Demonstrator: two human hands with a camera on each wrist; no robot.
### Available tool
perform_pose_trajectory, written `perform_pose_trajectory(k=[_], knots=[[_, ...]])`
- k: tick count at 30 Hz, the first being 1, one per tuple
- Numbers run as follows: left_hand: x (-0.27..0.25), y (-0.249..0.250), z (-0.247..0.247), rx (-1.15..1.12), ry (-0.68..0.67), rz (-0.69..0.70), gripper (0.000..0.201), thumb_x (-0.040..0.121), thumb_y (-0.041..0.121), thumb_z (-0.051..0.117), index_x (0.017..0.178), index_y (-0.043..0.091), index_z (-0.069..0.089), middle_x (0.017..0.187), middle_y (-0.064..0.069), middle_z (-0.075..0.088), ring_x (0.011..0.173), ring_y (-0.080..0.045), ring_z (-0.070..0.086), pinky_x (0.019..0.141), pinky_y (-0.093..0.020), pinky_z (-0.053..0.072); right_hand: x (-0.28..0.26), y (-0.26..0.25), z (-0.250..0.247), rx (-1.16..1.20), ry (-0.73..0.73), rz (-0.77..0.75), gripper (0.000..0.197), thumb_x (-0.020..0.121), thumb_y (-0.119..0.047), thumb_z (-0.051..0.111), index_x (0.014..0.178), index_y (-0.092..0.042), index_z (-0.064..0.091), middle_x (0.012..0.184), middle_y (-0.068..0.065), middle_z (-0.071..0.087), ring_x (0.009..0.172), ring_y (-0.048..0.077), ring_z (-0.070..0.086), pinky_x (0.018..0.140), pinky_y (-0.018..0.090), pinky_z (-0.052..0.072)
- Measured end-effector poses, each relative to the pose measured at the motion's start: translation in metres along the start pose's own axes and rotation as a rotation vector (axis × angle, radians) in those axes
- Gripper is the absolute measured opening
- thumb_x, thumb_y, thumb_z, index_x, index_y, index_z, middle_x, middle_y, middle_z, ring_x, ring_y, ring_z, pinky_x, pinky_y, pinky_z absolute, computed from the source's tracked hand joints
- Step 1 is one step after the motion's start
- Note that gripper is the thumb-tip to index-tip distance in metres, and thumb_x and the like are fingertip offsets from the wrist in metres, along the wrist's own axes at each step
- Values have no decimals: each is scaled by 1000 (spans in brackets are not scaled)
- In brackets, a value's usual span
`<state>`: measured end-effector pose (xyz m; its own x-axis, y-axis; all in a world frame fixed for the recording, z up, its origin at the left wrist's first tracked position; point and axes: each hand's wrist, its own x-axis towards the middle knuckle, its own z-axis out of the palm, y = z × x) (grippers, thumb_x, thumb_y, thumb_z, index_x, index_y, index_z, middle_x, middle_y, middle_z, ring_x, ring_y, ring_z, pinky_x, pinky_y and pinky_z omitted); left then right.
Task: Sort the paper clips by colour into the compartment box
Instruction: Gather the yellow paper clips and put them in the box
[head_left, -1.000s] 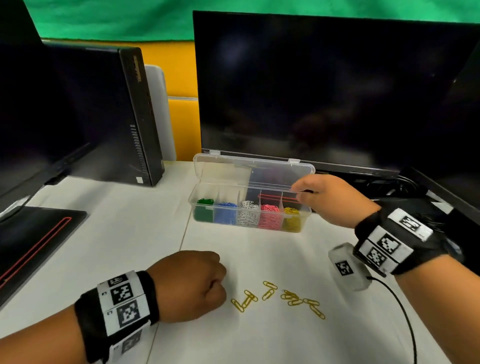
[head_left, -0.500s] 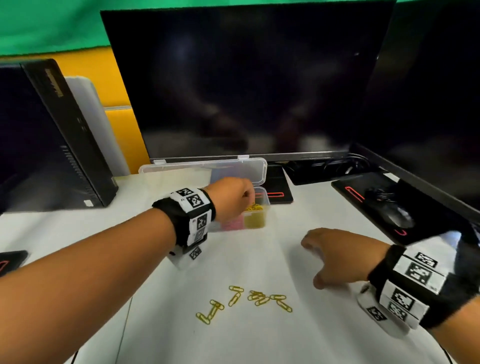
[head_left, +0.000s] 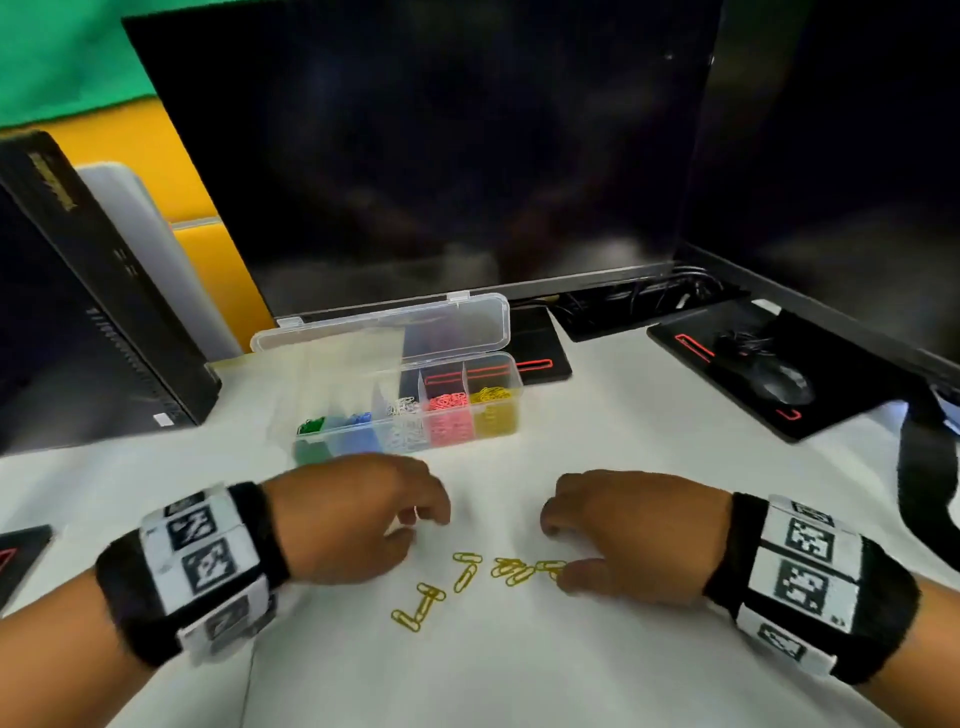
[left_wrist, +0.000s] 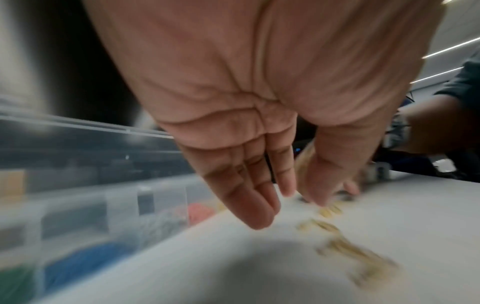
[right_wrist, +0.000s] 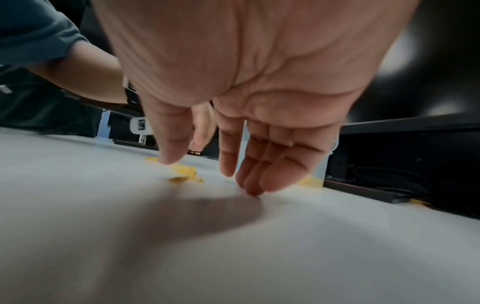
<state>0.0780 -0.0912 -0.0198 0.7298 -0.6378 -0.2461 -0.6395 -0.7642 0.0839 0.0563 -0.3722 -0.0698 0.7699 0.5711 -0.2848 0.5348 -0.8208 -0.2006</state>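
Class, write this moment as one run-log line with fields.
left hand: open, above table | right hand: open, thumb at yellow paper clips | compartment box: lid open | stage: yellow clips left to sort

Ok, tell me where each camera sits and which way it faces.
Head: looks down at the compartment box; both hands show.
Left wrist: along the left hand toward the yellow clips; open palm shows.
Right wrist: along the right hand over the table; palm, opposite forearm show.
All three share the clips.
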Motion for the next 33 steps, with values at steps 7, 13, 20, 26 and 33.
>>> perform_pose_trajectory(k=[7,13,20,26,33], knots=[[-41,14,60,11,-64,7,76,83,73,18,150,40,33,132,19,44,122,-5,48,102,-21,40,4,-19,4,-8,8,-100,20,95,-34,58,114,-30,52,110,-8,51,96,19,55,83,37,49],[-39,7,88,97,142,33,34,96,37,36,104,35,69,91,12,64,78,-13,66,66,-29,56,1,-31,17,-126,85,-131,27,95,-18,45,118,-31,51,108,-4,55,98,21,55,85,38,50],[-44,-7,59,-245,193,-176,19,84,25,50,91,33,66,89,14,64,81,-6,60,77,-22,50,-4,-22,-26,320,218,15,22,90,-9,50,92,-25,65,80,-20,58,73,-1,54,67,12,41],[-55,-29,41,-1157,150,-397,23,71,12,54,80,12,75,69,-6,59,59,-13,54,50,-25,41,-4,-18,-8,254,60,-11,15,87,-21,58,82,-35,55,87,-19,60,78,2,56,67,14,40],[-62,-17,59,-554,-58,-248,30,77,23,64,100,41,59,82,22,55,71,1,50,67,-18,44,2,-29,19,-10,27,-148,25,84,-9,53,89,-30,41,91,-8,51,80,16,55,72,35,52]])
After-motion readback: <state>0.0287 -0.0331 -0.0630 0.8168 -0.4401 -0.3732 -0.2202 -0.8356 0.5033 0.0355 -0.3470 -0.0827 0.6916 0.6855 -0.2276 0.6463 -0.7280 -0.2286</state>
